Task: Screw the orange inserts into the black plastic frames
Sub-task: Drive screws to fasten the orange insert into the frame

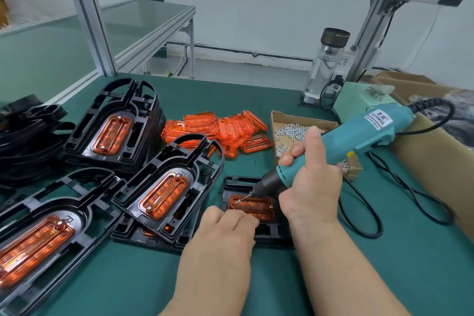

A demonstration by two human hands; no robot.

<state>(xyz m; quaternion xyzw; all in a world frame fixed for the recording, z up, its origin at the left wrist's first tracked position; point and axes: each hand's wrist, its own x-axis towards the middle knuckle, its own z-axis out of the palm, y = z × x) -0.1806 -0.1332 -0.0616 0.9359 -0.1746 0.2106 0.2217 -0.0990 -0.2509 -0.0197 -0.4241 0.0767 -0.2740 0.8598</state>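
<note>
Nearest, the left grip (225,228) lies with fingers curled on the near edge of a black plastic frame (237,181) on the green desk (384,277); whether it pinches the frame I cannot tell. Just beyond its knuckles the orange insert (256,209) sits in that frame, and the right grip (310,177), above the insert's right end, clenches a teal electric screwdriver (359,133) whose bit meets a screw (238,200) at the insert's left end. Beyond the right grip lie a cardboard tray of screws (307,120) and, leftward, loose orange inserts (218,128).

Two hands (225,228) (311,179), one screwdriver (359,133), one bottle (325,64)
</note>
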